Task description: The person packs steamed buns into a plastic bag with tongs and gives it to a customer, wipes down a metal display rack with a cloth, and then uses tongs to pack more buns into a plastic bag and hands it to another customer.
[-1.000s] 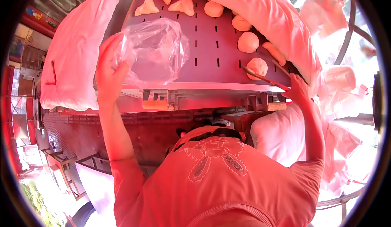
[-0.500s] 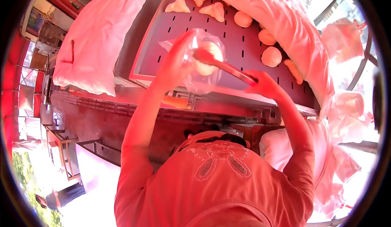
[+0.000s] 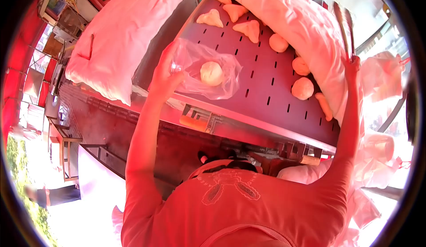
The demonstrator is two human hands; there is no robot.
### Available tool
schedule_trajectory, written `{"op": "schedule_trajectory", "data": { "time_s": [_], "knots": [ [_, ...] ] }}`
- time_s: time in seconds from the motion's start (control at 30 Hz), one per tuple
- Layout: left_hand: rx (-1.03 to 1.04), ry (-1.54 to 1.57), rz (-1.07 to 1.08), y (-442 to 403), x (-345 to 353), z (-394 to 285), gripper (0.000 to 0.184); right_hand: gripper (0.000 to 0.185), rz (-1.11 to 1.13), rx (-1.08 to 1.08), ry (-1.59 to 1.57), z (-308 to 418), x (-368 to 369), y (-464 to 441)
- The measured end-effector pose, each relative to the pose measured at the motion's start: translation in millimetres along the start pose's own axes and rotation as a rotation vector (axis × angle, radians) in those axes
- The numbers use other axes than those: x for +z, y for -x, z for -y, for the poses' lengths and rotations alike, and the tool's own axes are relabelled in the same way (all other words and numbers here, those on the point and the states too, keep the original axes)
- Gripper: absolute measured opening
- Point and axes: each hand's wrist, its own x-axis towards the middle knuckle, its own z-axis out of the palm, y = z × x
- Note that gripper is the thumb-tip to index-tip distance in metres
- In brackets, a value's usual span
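Note:
My left hand (image 3: 167, 76) grips the edge of a clear plastic bag (image 3: 230, 72) above the slotted steamer surface (image 3: 262, 96). Inside the bag rests one round steamed bun (image 3: 212, 73). Far to the right, my right hand (image 3: 352, 64) is closed round the tongs (image 3: 344, 23), which point up and away beside the padded cover. On the slotted surface lie several triangular buns (image 3: 247, 30), a few round buns (image 3: 302, 88) and a long bun (image 3: 324, 106), all near the cover's edge.
A thick quilted cover (image 3: 306, 21) is folded back along the surface's far and right sides. Another quilt (image 3: 120, 29) covers the left part. Plastic bags (image 3: 381, 80) hang at the right. A person (image 3: 57, 196) stands in the background at lower left, near a table (image 3: 97, 176).
The tongs have left the bag and the bun, which stays inside. My right hand has swung out to the right with them. My left hand and the bag have shifted slightly left.

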Motion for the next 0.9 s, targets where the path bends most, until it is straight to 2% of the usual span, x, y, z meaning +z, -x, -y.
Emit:
{"op": "schedule_trajectory", "data": {
  "time_s": [0.03, 0.07, 0.13, 0.17, 0.27, 0.33, 0.4, 0.43, 0.47, 0.5, 0.53, 0.57, 0.63, 0.67, 0.7, 0.73, 0.8, 0.83, 0.87, 0.9],
  "knots": [
    [-0.029, 0.101, 0.009, -4.7, -0.2, -2.0, 0.073, 0.045, -0.207, -0.076, 0.123, -50.2, 13.1, -31.4],
    [-0.057, 0.201, 0.02, -9.1, 0.1, -4.7, 0.074, 0.046, -0.187, 0.053, 0.094, -47.0, 16.3, -46.0],
    [-0.032, 0.302, -0.019, -19.5, 7.8, -9.0, 0.074, 0.047, 0.06, 0.395, -0.116, -10.6, 29.6, -44.7],
    [-0.025, 0.354, -0.033, -23.9, 11.4, -9.6, 0.074, 0.048, 0.172, 0.5, -0.216, 8.0, 37.6, -41.4],
    [-0.063, 0.35, -0.065, -26.7, 6.4, -11.3, 0.071, 0.052, 0.383, 0.578, -0.453, 54.9, 49.2, -12.6],
    [-0.062, 0.407, -0.081, -24.4, -13.8, -10.4, 0.07, 0.05, 0.501, 0.503, -0.565, 104.1, 20.9, 19.6],
    [-0.045, 0.525, -0.111, -14.9, -41.1, -5.7, 0.07, 0.045, 0.689, 0.306, -0.639, 179.4, -43.8, 65.2],
    [-0.056, 0.604, -0.287, -5.9, -37.5, -26.7, 0.07, 0.043, 0.801, 0.153, -0.63, 211.2, -80.3, 86.6],
    [-0.046, 0.68, -0.461, -3.1, -35.4, -48.8, 0.069, 0.036, 1.101, -0.043, -0.088, 284.9, -148.0, 76.3],
    [0.069, 0.957, -0.049, -2.7, -59.0, -49.2, 0.07, 0.033, 1.0, -0.628, -0.123, 271.7, -167.0, 80.4],
    [0.181, 1.201, 0.381, 2.7, -86.5, -48.3, 0.072, 0.041, 1.178, -0.402, -0.529, 249.3, -173.4, 93.3],
    [0.209, 1.243, 0.166, 13.1, -97.3, -59.6, 0.071, 0.037, 1.305, -0.381, -0.616, 254.6, -198.0, 76.1],
    [0.245, 1.326, 0.132, 25.4, -105.1, -102.9, 0.064, 0.027, 0.91, -0.348, -1.155, 225.5, -179.0, 67.6],
    [0.266, 1.373, 0.312, 25.8, -107.0, -123.2, 0.059, 0.025, 0.682, 0.048, -0.921, 244.0, -178.5, 62.9],
    [0.28, 1.381, 0.274, 30.8, -115.4, -136.5, 0.055, 0.027, 0.65, 0.13, -0.996, 249.2, -153.0, 52.9],
    [0.294, 1.389, 0.231, 37.8, -126.2, -146.9, 0.052, 0.027, 0.67, 0.319, -0.687, 255.0, -128.0, 47.3],
    [0.346, 1.325, 0.066, 60.3, -145.8, -165.2, 0.045, 0.02, 0.47, 0.526, -0.474, 190.1, 5.6, 71.6],
    [0.381, 1.25, -0.05, 72.7, -153.5, -174.5, 0.041, 0.023, 0.623, 0.604, -0.659, 176.0, 56.7, 92.0],
    [0.412, 1.226, -0.087, 83.2, -167.2, -180.2, 0.044, 0.018, 0.61, 0.603, -0.983, 166.2, 126.5, 128.2],
    [0.441, 1.201, -0.125, 94.0, -180.6, -185.9, 0.046, 0.017, 0.584, 0.445, -1.248, 239.4, 109.6, 155.0]
  ]
}}
